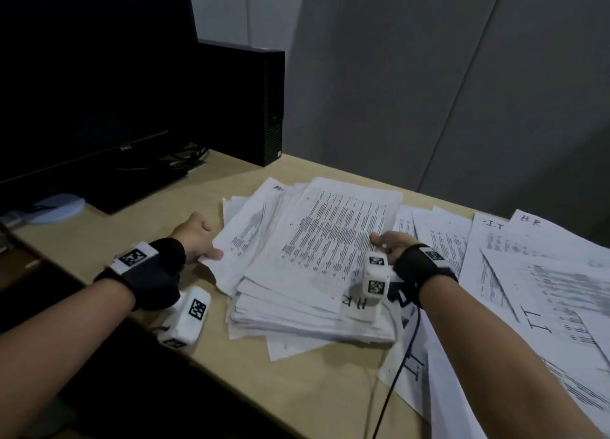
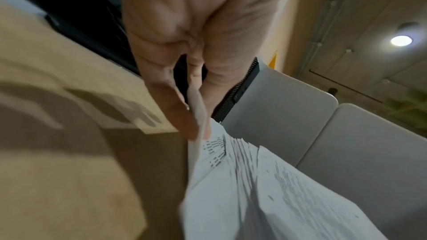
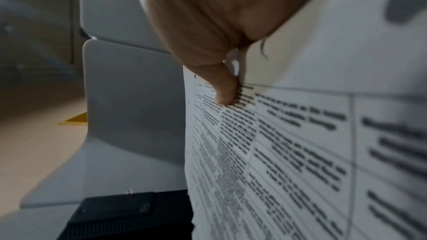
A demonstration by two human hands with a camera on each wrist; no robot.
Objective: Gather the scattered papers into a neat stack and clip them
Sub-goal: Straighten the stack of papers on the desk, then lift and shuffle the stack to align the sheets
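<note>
A thick, uneven pile of printed papers (image 1: pixel 317 253) lies mid-desk, its sheets fanned and askew. My left hand (image 1: pixel 198 237) pinches the pile's left edge; in the left wrist view the fingers (image 2: pixel 182 116) close on the sheets' corner (image 2: pixel 221 152). My right hand (image 1: pixel 391 242) grips the pile's right edge, thumb (image 3: pixel 225 88) pressed on the top printed sheet (image 3: pixel 289 152). More loose sheets marked "IT" and "HR" (image 1: pixel 534 273) spread to the right. No clip is visible.
A dark monitor (image 1: pixel 85 85) and a black computer tower (image 1: pixel 244 101) stand at the back left, with cables behind. Grey partition panels (image 1: pixel 429 75) back the wooden desk (image 1: pixel 109 237). A black cable (image 1: pixel 402 362) runs from my right wrist over the desk front.
</note>
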